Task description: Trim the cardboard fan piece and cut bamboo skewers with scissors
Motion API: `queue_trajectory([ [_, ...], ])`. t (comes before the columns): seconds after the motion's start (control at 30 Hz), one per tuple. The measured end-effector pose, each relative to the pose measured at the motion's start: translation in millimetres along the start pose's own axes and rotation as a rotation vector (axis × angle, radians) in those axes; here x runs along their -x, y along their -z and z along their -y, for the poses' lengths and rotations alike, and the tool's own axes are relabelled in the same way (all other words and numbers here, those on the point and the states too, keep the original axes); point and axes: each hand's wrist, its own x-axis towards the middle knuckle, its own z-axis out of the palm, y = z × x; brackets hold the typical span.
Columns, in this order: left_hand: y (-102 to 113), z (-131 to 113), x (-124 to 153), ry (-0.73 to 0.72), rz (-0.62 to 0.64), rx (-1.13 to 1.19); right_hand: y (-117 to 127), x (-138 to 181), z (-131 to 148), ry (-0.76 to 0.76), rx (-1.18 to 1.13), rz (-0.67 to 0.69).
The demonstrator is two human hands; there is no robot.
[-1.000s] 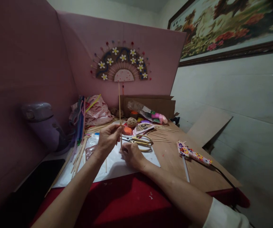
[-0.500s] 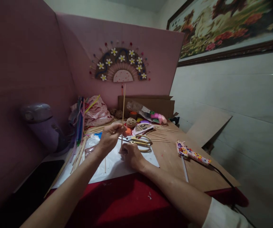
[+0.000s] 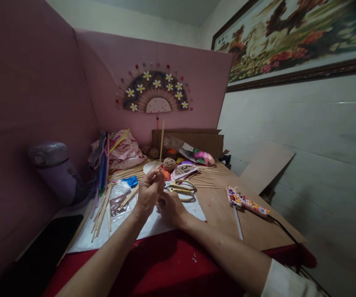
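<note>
A thin wooden stick (image 3: 162,142) stands nearly upright above my hands, tilted slightly at the top. My left hand (image 3: 149,193) pinches it between thumb and fingers. Just below and to the right, my right hand (image 3: 172,208) is closed around the stick's lower end, which the fingers hide. Behind the right hand lie gold-handled scissors (image 3: 182,186) on white paper (image 3: 198,211). Left of my hands are a clear bag with a brown lump (image 3: 119,205) and several loose sticks (image 3: 102,212).
A flowered glue gun (image 3: 247,203) with its cord lies on the brown board (image 3: 218,214) at right. Twine (image 3: 169,163), pink cloth (image 3: 126,152) and pipe cleaners (image 3: 103,165) crowd the back. A purple flask (image 3: 57,175) stands left. A decorated fan (image 3: 156,90) hangs on the pink panel.
My left hand has slid down the stick, closer to my right hand. The view has shifted a little, and the blue packet and brown lump show more fully.
</note>
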Motion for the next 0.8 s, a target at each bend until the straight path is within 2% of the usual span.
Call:
queue_trajectory([
  [0.2,8.5,-2.8,-0.7,-0.021,0.024,-0.019,-1.7,-1.9,0.3,0.012,0.034,-0.006],
  [0.6,9.4,1.9,0.4,-0.013,0.036,0.064,-0.7,0.3,2.8,0.013,0.018,-0.029],
  [0.8,11.9,1.6,-0.8,-0.030,0.044,0.046,0.6,-0.4,0.9,0.000,-0.011,0.006],
])
